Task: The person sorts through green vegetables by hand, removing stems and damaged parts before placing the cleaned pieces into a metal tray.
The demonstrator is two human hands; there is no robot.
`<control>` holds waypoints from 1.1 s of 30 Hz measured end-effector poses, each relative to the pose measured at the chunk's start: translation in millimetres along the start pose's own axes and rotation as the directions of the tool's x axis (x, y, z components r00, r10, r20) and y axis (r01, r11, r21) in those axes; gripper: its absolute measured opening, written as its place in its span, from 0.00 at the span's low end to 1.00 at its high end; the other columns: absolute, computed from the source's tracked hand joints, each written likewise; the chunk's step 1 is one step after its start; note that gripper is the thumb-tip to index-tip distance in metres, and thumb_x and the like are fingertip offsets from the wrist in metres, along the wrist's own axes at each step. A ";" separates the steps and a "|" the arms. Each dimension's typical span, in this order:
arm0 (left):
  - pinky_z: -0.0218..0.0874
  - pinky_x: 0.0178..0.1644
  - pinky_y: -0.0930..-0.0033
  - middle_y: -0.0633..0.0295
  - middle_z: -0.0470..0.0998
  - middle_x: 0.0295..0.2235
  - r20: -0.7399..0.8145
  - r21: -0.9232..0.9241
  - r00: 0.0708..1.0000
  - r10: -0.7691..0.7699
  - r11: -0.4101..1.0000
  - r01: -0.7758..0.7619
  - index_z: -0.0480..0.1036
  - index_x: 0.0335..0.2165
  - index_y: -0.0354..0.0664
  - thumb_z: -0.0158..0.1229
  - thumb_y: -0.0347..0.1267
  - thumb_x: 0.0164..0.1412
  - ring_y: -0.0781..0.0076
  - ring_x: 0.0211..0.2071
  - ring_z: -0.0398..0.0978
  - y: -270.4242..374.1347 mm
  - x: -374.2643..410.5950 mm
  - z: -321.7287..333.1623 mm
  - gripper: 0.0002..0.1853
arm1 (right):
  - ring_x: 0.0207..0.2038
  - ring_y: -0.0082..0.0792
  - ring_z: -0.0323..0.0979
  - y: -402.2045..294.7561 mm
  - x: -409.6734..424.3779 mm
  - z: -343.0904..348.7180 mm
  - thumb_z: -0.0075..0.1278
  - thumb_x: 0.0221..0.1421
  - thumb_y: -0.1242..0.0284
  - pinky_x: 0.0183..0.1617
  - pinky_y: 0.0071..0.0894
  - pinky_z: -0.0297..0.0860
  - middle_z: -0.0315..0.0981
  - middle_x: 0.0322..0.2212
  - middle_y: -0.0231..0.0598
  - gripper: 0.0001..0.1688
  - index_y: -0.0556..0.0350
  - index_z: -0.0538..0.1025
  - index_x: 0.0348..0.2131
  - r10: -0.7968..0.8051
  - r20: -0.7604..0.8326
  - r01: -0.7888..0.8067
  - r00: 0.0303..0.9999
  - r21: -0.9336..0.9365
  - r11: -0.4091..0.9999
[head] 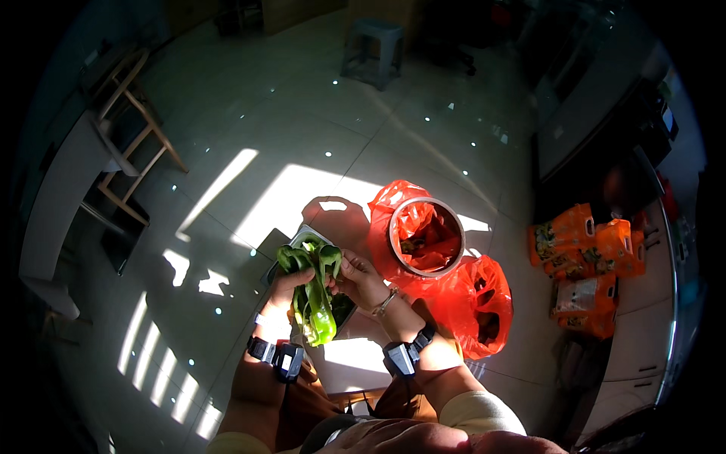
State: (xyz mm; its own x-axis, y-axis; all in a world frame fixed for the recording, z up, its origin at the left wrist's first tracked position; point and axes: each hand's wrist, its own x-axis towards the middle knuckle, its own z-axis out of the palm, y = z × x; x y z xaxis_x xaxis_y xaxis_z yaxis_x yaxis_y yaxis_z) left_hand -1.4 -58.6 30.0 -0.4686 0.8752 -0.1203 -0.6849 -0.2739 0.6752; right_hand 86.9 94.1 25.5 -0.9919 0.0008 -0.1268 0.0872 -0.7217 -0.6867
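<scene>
A split green pepper is held up in front of me, its two upper lobes spread apart and its lower part brightly lit. My left hand grips its left side, thumb on the flesh. On the right side, the fingers of my right hand pinch the pepper near its upper right lobe. Beneath both hands is a metal tray, mostly hidden, with dark green pieces partly showing in it. Right of my right hand stands a round bin lined with a red plastic bag.
A second red plastic bag sits beside the bin. Orange printed bags stand by the cabinets at right. A wooden chair and a white table are at left, a plastic stool at the far side. A light board lies before me.
</scene>
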 end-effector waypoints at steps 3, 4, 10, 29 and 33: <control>0.62 0.41 0.62 0.56 0.70 0.26 -0.016 0.037 1.000 0.009 0.999 -0.008 0.67 0.38 0.31 0.59 0.45 0.44 0.61 0.33 0.70 -1.9 -0.5 1.3 0.29 | 0.28 0.25 0.68 2.7 2.7 -6.6 0.41 0.59 0.65 0.32 0.22 0.65 0.71 0.26 0.37 0.12 0.54 0.67 0.32 -0.038 0.039 0.040 0.999 -0.053 0.998; 0.61 0.41 0.62 0.56 0.70 0.26 0.007 0.028 1.000 0.015 1.000 -0.015 0.67 0.38 0.30 0.59 0.45 0.44 0.60 0.33 0.70 -4.0 0.9 -2.6 0.29 | 0.28 0.25 0.68 3.2 3.3 -7.6 0.41 0.59 0.65 0.32 0.22 0.65 0.71 0.26 0.37 0.11 0.55 0.67 0.32 -0.046 0.052 0.049 0.998 -0.053 0.997; 0.61 0.41 0.63 0.55 0.71 0.26 -0.009 0.015 0.999 0.040 0.999 -0.040 0.67 0.38 0.31 0.60 0.44 0.44 0.61 0.32 0.70 -1.4 -0.4 -5.1 0.29 | 0.26 0.26 0.67 9.9 7.5 -4.1 0.42 0.59 0.67 0.31 0.23 0.65 0.71 0.26 0.38 0.10 0.56 0.67 0.32 -0.064 -0.042 0.060 0.997 -0.104 0.993; 0.67 0.38 0.64 0.55 0.75 0.31 -0.277 0.159 0.954 0.117 0.984 -0.074 0.69 0.37 0.34 0.57 0.23 0.47 0.64 0.31 0.74 -0.6 4.8 -2.6 0.14 | 0.29 0.25 0.70 -0.6 22.7 -16.4 0.40 0.58 0.59 0.30 0.20 0.66 0.71 0.30 0.32 0.21 0.55 0.69 0.43 -0.131 -0.263 0.032 0.956 -0.352 0.935; 0.66 0.39 0.66 0.57 0.75 0.31 -0.240 0.192 0.968 0.076 0.981 -0.029 0.69 0.36 0.34 0.58 0.22 0.45 0.66 0.32 0.74 2.4 5.8 3.9 0.15 | 0.22 0.21 0.68 -8.8 18.4 -23.5 0.46 0.56 0.62 0.26 0.18 0.65 0.69 0.24 0.29 0.15 0.55 0.71 0.35 -0.183 -0.245 0.079 0.952 -0.382 0.921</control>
State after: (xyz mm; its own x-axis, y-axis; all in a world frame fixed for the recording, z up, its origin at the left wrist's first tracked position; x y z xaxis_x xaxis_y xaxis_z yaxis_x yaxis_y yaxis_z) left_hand -3.6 -52.6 33.7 -0.6392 0.7307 -0.2396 -0.5509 -0.2177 0.8057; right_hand 70.1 116.7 12.4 -0.9377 0.3027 -0.1706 0.0375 -0.3999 -0.9158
